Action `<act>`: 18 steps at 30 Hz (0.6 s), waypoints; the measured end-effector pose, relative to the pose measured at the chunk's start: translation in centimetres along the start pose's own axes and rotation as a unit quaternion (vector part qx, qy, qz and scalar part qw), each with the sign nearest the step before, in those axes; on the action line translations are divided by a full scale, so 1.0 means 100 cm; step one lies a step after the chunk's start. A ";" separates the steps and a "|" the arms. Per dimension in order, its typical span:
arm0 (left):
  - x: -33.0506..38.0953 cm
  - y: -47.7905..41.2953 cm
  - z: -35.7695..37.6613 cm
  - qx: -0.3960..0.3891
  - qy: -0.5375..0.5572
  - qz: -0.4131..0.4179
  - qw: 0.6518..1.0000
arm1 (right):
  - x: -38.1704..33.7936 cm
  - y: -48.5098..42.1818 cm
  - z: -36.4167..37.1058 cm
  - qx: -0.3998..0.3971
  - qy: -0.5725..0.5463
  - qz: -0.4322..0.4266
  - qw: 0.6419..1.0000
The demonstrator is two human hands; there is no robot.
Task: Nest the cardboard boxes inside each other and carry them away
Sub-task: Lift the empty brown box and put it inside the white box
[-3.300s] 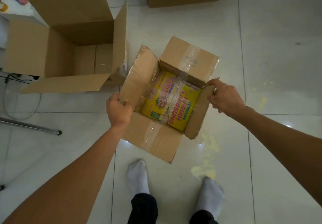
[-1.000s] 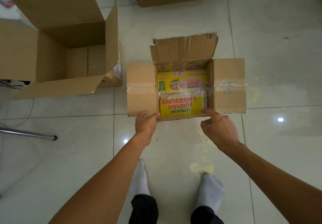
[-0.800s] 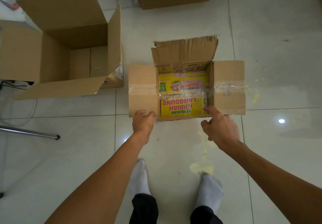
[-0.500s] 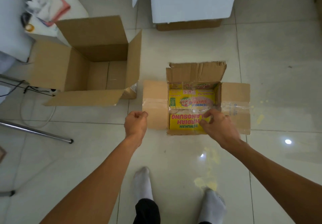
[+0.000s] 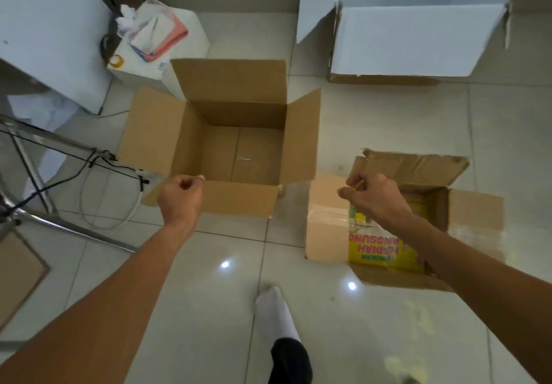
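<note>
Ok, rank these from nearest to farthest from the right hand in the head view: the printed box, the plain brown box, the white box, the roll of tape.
1. Printed box: directly beneath the right hand.
2. Plain brown box: to its left, open on the floor.
3. White box: ahead, top right.
4. Roll of tape: far left, on the white block.

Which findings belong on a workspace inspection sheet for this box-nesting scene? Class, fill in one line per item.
Surface: glossy tiled floor, faint yellow smears near right.
Job's things: large brown box open, empty; small box open, yellow printed lining; white box open, behind.
Clutter: cloths and tape roll on white block.
Hands: left hand and right hand curled, holding nothing.
Cables: black and white leads by metal frame.
Surroundings: white panel; socked foot.
</note>
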State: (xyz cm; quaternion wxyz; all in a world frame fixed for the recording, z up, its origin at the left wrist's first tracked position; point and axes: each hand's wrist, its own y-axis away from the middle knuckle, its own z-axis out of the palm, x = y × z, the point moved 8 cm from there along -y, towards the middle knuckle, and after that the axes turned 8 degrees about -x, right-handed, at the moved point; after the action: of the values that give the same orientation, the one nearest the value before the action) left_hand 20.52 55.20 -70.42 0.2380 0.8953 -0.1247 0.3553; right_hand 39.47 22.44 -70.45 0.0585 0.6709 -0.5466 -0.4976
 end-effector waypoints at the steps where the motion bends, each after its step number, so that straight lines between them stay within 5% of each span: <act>1: -0.001 -0.017 -0.010 0.008 -0.008 0.000 1.000 | -0.010 -0.009 0.005 -0.002 -0.005 0.000 1.000; 18: -0.045 -0.215 -0.064 0.018 -0.127 -0.084 0.988 | -0.068 -0.116 0.047 0.084 0.020 0.103 0.991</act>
State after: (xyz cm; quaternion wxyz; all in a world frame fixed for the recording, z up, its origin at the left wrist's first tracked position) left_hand 22.03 77.12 -76.75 0.2327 0.9447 -0.0723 0.2193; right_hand 44.48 34.65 -75.90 0.0636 0.6236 -0.6511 -0.4280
